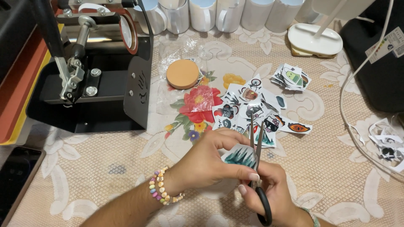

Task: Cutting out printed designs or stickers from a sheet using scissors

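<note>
My left hand (208, 162) pinches a small paper cut-out (240, 156) printed with dark green trees. My right hand (273, 193) grips black-handled scissors (256, 143) whose blades point away from me, right beside the cut-out's edge. A beaded bracelet (162, 191) circles my left wrist. Just beyond the blades lies a heap of several printed paper cut-outs (252, 109) on the lace-and-flower tablecloth (105, 168).
A black mug heat press (92, 71) stands at the back left. White mugs (202, 14) line the far edge. A round orange pad (182, 74) lies on clear plastic. More cut-outs (291, 77), paper scraps (387, 145), a white cable (349, 122), a white lamp base (315, 40), a dark phone (17, 176).
</note>
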